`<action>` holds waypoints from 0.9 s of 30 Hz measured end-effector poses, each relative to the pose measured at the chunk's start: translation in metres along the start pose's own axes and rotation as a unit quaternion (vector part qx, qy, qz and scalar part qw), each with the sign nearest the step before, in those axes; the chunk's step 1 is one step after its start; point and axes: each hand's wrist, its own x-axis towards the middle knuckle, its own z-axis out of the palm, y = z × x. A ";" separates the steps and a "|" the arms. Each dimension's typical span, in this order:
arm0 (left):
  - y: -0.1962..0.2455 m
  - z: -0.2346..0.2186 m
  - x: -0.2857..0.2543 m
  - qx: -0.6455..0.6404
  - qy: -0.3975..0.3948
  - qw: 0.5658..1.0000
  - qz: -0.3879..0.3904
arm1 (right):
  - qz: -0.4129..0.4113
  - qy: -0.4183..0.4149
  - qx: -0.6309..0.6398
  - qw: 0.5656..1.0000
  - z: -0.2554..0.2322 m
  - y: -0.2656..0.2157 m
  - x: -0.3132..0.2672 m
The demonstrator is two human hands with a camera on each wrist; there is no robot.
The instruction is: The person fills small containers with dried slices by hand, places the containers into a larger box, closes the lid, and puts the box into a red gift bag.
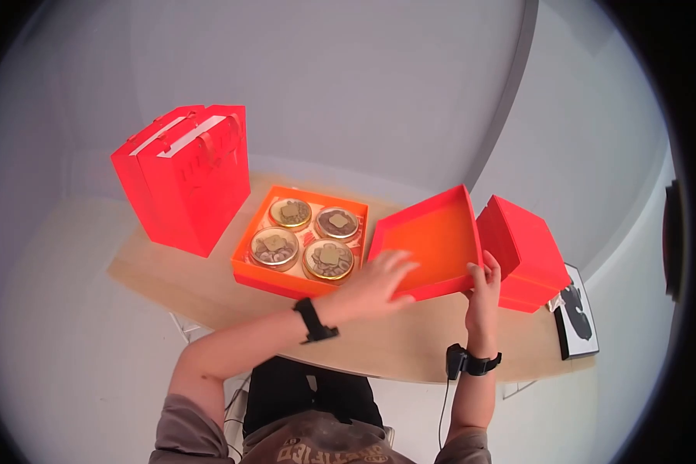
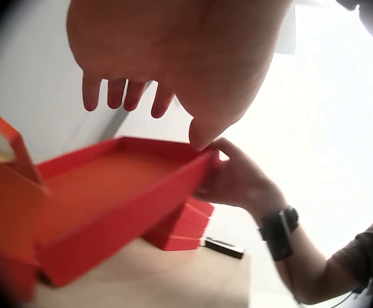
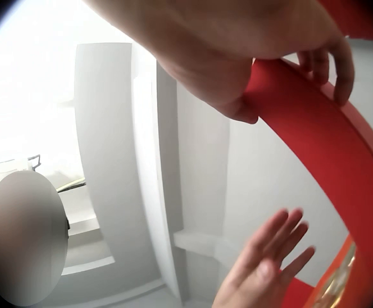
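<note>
My right hand [image 1: 483, 286] grips the right edge of a red box lid [image 1: 433, 243], fingers and thumb on either side of its wall. The lid is tilted, its orange inside facing up, and its left edge is close to the box. My left hand [image 1: 375, 286] is held over the lid's near left corner, blurred, its fingers spread; the left wrist view shows this hand [image 2: 173, 51] with straight fingers above the lid [image 2: 128, 208]. Left of the lid lies the open red box [image 1: 267, 288], orange inside. Several round clear-lidded jars [image 1: 274, 246] with gold rims sit in its pale insert.
Two red gift bags [image 1: 193, 182] with ribbon handles stand at the table's back left. Right of the lid are stacked red boxes [image 1: 530, 255], with a flat white box bearing a black picture [image 1: 578, 313] beyond. The wooden table [image 1: 410, 348] has a curved front edge near my body.
</note>
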 end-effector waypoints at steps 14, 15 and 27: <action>0.011 0.045 0.032 -0.381 0.352 0.841 -0.153 | 0.040 -0.184 0.025 0.982 0.043 0.052 -0.008; 0.007 0.035 0.032 -0.413 0.412 0.798 -0.150 | 0.102 -0.162 -0.022 0.981 0.042 0.071 -0.005; -0.001 -0.077 -0.028 -0.619 0.577 0.526 -0.088 | 0.163 -0.230 0.193 0.940 0.114 0.051 -0.043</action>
